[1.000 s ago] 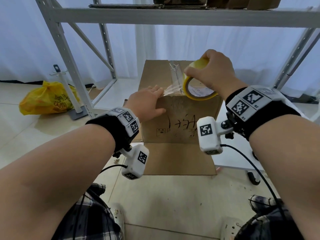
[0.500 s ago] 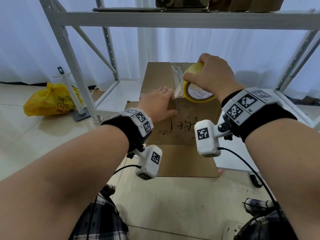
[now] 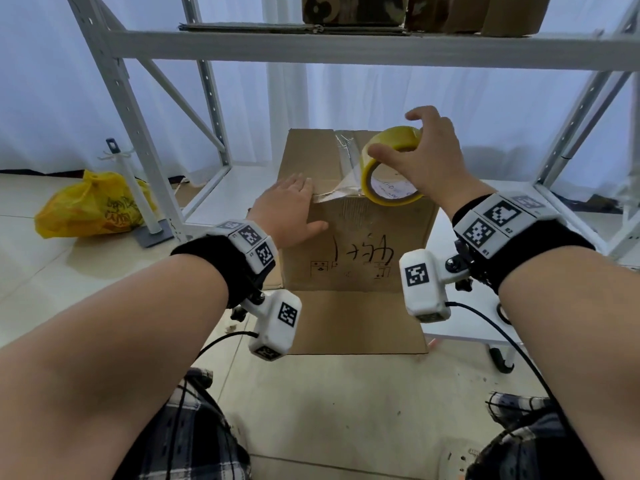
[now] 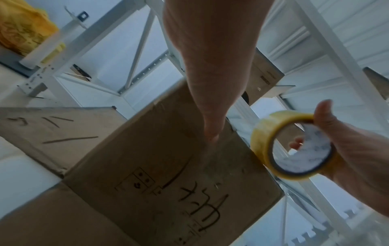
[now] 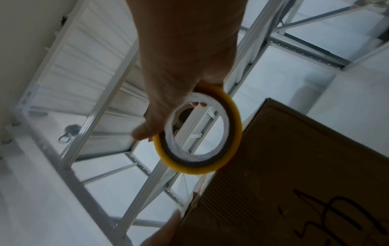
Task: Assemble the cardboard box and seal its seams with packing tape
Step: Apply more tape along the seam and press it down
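Head view: right hand [image 3: 429, 161], clamped on the tape roll [image 3: 388, 171], has drawn clear tape further right along the near top edge of the cardboard box [image 3: 356, 244] on the floor while the flat left hand [image 3: 287, 209] pins its start, so that seam looks half sealed.

We seem to be in a storeroom or small packing area — a pale metal shelving rack [image 3: 145, 109] with slotted uprights and diagonal braces stands on a tiled floor [image 3: 52, 285]. Boxes [image 3: 353, 8] and flattened cardboard sit on its upper shelf. White curtains [image 3: 346, 95] hang behind, and a yellow plastic bag [image 3: 90, 206] lies on the floor beside a white post on a grey base [image 3: 152, 233] — plain, utilitarian surroundings.
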